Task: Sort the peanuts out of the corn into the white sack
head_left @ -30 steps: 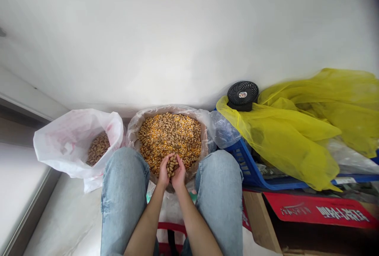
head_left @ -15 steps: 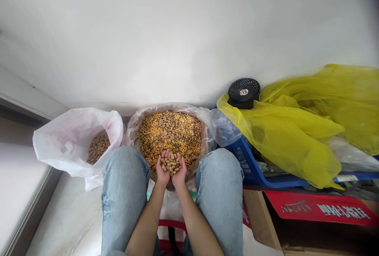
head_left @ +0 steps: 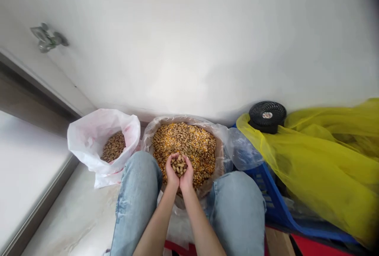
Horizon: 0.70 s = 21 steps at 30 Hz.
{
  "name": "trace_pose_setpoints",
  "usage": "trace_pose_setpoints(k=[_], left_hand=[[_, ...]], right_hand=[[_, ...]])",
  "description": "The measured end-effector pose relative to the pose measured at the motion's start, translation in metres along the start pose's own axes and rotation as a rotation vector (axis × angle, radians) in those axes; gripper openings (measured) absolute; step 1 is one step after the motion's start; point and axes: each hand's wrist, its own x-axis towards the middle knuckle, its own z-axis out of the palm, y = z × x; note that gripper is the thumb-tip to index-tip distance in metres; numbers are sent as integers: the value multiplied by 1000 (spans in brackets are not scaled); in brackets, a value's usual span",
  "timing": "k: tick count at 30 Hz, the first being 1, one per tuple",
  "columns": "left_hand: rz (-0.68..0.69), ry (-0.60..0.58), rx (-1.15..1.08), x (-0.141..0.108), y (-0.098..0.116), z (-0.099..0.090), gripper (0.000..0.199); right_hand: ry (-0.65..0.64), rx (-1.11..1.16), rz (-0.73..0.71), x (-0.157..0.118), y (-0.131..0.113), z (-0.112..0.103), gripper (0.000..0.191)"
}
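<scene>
Head view: left hand [head_left: 172, 174] and right hand [head_left: 186, 178] cup peanuts [head_left: 179, 165] over a sack [head_left: 220, 161]

Neither hand is clenched or released. Both are grasping the peanuts, pressed together side by side to form a bowl, with the fingers curled up around a small heap of shells. The heap sits in the palms, above the middle of the sack. The bare forearms [head_left: 177, 224] rise from 6 o'clock, between the knees of the blue jeans [head_left: 137, 185].

The sack stands at 12 o'clock from the hands, just beyond the knees. It is filled with loose corn kernels [head_left: 166, 141] mixed with more peanuts, and its pale liner is rolled at the rim. At 10 o'clock, touching the sack, a white plastic bag [head_left: 89, 137] holds a smaller pile of darker peanuts [head_left: 113, 146].

At 2 o'clock a clear plastic bag [head_left: 242, 149] bulges against the sack. Beyond it, a black fan [head_left: 267, 116] sits on a yellow sheet [head_left: 331, 169], which drapes over a blue crate [head_left: 266, 197]. A cardboard box [head_left: 275, 244] lies at 4 o'clock, near the bottom edge. A metal fitting [head_left: 47, 37] is fixed to the white wall [head_left: 189, 51] far off at 10 o'clock.
</scene>
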Motion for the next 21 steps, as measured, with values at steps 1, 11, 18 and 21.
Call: trace_pose_setpoints(k=[1,11,18,21], left_hand=[[41,-15,-10,0,12,13,14],[436,1,-249,21,178,53,24],[356,199,-500,56,236,-14,52],[301,248,-502,55,249,-19,49]], right_hand=[[-39,-23,-8,0,-3,19,14],[-427,-365,157,-27,56,200,17],[-316,-470,251,-17,125,228,29],[-386,-425,280,-8,116,217,29]])
